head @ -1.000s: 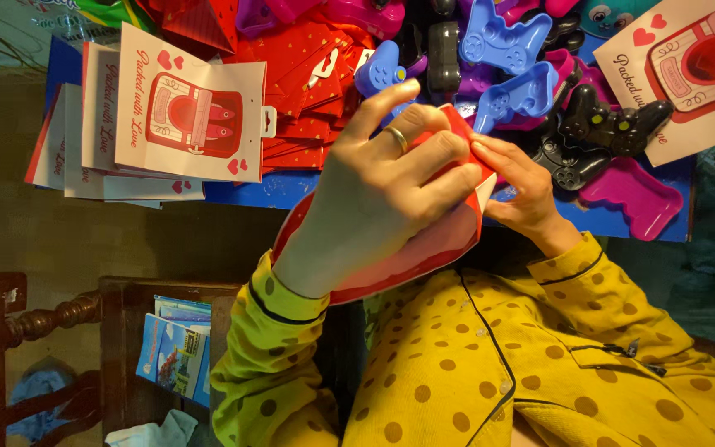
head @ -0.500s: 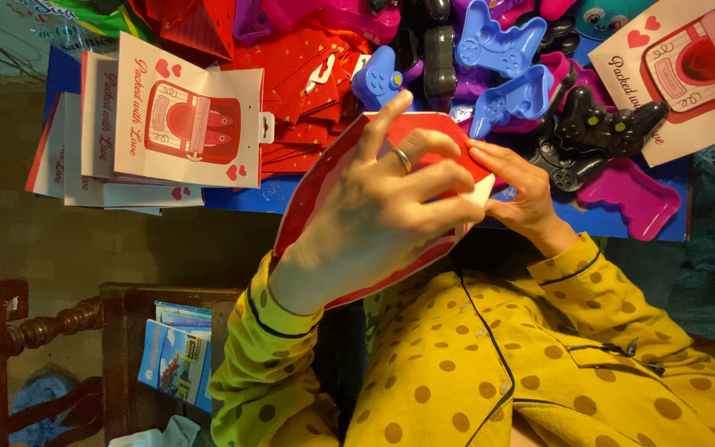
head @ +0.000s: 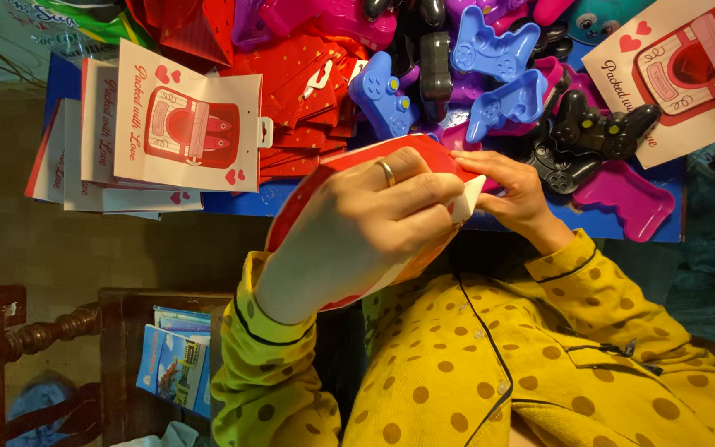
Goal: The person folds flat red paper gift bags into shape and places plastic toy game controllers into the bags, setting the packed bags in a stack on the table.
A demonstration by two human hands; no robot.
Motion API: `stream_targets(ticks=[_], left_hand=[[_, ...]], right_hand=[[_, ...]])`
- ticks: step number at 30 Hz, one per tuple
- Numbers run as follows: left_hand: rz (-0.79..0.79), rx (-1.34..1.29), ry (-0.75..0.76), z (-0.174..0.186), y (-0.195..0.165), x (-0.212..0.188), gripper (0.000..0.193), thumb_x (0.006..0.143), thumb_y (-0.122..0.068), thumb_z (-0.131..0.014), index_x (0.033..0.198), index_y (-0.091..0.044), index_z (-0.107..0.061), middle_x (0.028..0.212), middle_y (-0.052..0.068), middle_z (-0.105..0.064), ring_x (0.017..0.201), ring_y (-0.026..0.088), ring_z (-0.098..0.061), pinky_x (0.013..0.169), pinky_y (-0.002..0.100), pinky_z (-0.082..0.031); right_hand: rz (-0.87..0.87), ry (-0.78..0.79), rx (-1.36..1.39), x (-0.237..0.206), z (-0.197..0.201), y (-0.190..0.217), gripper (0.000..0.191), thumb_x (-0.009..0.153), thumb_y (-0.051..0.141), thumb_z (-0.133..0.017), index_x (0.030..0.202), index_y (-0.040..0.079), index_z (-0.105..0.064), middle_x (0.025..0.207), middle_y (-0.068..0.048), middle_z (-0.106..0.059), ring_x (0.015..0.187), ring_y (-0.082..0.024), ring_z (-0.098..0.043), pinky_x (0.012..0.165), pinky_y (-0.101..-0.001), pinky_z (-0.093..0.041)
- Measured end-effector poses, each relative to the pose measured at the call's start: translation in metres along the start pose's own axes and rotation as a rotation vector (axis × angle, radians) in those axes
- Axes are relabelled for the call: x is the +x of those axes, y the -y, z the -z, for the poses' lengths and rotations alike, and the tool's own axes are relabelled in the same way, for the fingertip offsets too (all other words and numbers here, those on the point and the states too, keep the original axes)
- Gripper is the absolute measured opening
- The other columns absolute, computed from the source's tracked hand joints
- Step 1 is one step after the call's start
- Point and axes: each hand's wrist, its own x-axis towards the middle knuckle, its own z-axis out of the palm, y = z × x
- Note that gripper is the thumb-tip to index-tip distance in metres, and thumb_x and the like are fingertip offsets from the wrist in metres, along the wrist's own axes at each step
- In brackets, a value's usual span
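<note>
Behind everything lies a blue table (head: pixel 233 201), and most of its top is covered with craft goods. Below the table edge, at the lower left, stands a dark wooden chair (head: pixel 18 339), and beside it some blue booklets (head: pixel 177 364) sit in a wooden shelf. The person wears a yellow shirt with brown dots (head: pixel 490 364), which fills the lower part of the view. On the table, a stack of white cards with a red picture (head: pixel 184 124) is at the left, and one more such card (head: pixel 688 66) lies at the upper right. Between them there is a heap of red paper pieces (head: pixel 308 83) and many plastic pieces shaped like game controllers, blue (head: pixel 382 95), black (head: pixel 602 124) and pink (head: pixel 622 199). Near the table's front edge, the person holds a red paper piece (head: pixel 357 165) with a white inner side. The left hand (head: pixel 366 223), with a ring on one finger, is closed over this piece and covers most of it. The right hand (head: pixel 511 199) pinches its folded tip with the fingertips, just beside the left fingers.
</note>
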Motion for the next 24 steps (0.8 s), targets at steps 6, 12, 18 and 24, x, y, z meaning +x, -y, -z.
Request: stream_targets(ticks=[6,12,18,24], left_hand=[[-0.003,-0.217,0.046,0.009,0.006,-0.002,0.014,0.089,-0.008,-0.078,0.097,-0.006,-0.066,0.113,-0.003,-0.066,0.099,0.018,-0.062,0.086,0.027,-0.057],[0.045,-0.304,-0.014,0.015,0.012,-0.003,0.020,0.085,-0.009,-0.080,0.089,-0.007,-0.060,0.115,-0.003,-0.069,0.101,0.022,-0.063,0.082,0.028,-0.058],[0.025,-0.229,-0.031,0.015,0.024,-0.009,0.019,0.087,-0.003,-0.079,0.091,-0.008,-0.061,0.118,-0.001,-0.070,0.100,0.022,-0.064,0.089,0.030,-0.060],[0.088,-0.215,0.032,0.011,0.027,-0.007,0.018,0.085,-0.003,-0.077,0.086,-0.008,-0.060,0.111,-0.004,-0.072,0.100,0.022,-0.063,0.086,0.031,-0.057]], right_hand=[[-0.077,0.005,0.267,-0.010,0.003,-0.014,0.032,0.088,-0.005,-0.074,0.119,0.001,-0.071,0.136,-0.016,-0.067,0.125,-0.023,-0.065,0.105,-0.0334,-0.053],[-0.268,-0.083,0.898,-0.020,0.006,-0.034,0.016,0.092,-0.006,-0.071,0.106,0.003,-0.073,0.131,-0.013,-0.063,0.116,-0.021,-0.065,0.099,-0.0363,-0.057],[-0.270,-0.109,1.236,-0.015,0.001,-0.034,0.010,0.097,0.000,-0.074,0.106,0.005,-0.073,0.134,-0.013,-0.063,0.123,-0.023,-0.064,0.108,-0.0379,-0.053],[-0.292,0.119,0.690,0.017,0.016,0.006,0.024,0.087,0.006,-0.074,0.110,0.004,-0.067,0.140,-0.011,-0.057,0.128,-0.021,-0.058,0.106,-0.0359,-0.050]])
